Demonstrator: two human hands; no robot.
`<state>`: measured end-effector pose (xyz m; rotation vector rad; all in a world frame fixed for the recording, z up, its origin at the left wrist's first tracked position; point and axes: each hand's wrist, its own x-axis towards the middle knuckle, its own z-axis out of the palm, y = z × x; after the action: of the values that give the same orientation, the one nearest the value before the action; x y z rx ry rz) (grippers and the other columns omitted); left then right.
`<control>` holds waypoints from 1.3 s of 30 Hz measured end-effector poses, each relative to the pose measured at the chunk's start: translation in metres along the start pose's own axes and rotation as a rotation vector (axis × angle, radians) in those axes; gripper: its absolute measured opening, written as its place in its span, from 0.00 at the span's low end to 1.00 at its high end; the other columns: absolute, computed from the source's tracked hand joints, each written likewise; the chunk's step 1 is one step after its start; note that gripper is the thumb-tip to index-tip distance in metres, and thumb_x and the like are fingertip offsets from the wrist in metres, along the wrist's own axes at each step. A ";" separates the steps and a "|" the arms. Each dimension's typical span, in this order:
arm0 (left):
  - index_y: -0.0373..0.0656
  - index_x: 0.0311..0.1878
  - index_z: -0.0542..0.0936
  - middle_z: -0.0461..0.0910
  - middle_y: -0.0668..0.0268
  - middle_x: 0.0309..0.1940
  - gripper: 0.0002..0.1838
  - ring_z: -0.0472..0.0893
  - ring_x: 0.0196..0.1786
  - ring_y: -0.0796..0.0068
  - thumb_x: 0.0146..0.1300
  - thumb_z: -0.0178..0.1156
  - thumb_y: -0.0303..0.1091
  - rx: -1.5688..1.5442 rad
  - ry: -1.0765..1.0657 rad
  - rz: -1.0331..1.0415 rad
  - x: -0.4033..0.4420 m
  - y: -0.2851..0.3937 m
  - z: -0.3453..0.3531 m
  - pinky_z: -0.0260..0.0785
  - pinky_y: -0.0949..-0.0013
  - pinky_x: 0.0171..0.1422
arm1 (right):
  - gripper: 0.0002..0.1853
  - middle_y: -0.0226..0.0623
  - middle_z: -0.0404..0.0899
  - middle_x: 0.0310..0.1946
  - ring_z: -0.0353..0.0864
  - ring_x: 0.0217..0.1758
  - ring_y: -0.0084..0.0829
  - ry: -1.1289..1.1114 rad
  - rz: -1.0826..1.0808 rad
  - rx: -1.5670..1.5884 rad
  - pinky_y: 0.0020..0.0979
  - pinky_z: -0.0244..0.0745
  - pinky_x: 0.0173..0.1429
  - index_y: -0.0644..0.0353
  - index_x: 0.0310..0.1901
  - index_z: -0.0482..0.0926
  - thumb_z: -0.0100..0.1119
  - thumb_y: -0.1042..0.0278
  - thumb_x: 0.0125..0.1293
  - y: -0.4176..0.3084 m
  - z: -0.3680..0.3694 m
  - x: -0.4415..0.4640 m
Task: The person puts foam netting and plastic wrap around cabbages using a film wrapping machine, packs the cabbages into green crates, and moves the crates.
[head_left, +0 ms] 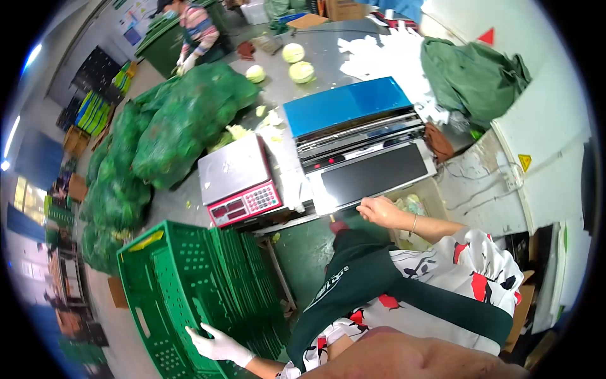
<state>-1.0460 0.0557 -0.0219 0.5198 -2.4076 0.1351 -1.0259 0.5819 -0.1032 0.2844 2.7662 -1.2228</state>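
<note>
My left hand (218, 346), in a white glove, has its fingers apart. It is at the near end of a green plastic crate (180, 271); I cannot tell whether it touches the crate. Inside the crate no goods show. Several folded or nested green crates (243, 278) are packed beside it. Bare, with a bracelet at the wrist, my right hand (377, 211) is closed, and whatever it may hold is hidden. It is by the front edge of a wrapping machine (375, 177) with a blue top and a dark flat plate.
Left of the machine stands a red-and-white scale (237, 177). Green mesh sacks (183, 120) are heaped farther left. Pale cabbages (302, 72) lie on the grey table (331, 38). Below my right hand is a bin (432, 196) with scraps. A person (199, 28) works at the back left.
</note>
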 end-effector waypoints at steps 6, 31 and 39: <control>0.36 0.70 0.67 0.73 0.51 0.64 0.29 0.72 0.66 0.54 0.66 0.60 0.29 -0.705 -0.050 0.100 -0.018 0.122 0.059 0.61 0.57 0.73 | 0.17 0.43 0.82 0.40 0.83 0.38 0.39 0.329 -0.099 0.024 0.37 0.78 0.44 0.61 0.51 0.76 0.64 0.65 0.63 0.030 -0.040 0.039; 0.35 0.77 0.48 0.58 0.45 0.72 0.63 0.57 0.75 0.41 0.45 0.76 0.51 -0.527 -0.535 0.877 0.103 0.849 0.353 0.57 0.48 0.75 | 0.13 0.36 0.77 0.35 0.75 0.45 0.36 0.449 -0.268 -1.083 0.33 0.73 0.46 0.61 0.43 0.79 0.57 0.76 0.54 0.304 -0.346 0.467; 0.33 0.76 0.45 0.53 0.39 0.73 0.73 0.58 0.74 0.40 0.32 0.82 0.50 -0.713 -0.750 0.858 0.091 0.953 0.418 0.56 0.50 0.76 | 0.18 0.34 0.77 0.41 0.81 0.33 0.35 0.815 -0.064 -0.829 0.35 0.76 0.40 0.52 0.52 0.82 0.66 0.73 0.58 0.267 -0.384 0.405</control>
<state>-1.7376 0.8031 -0.2543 -0.9574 -2.9569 -0.6394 -1.3724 1.0950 -0.1066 0.7168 3.6380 0.2116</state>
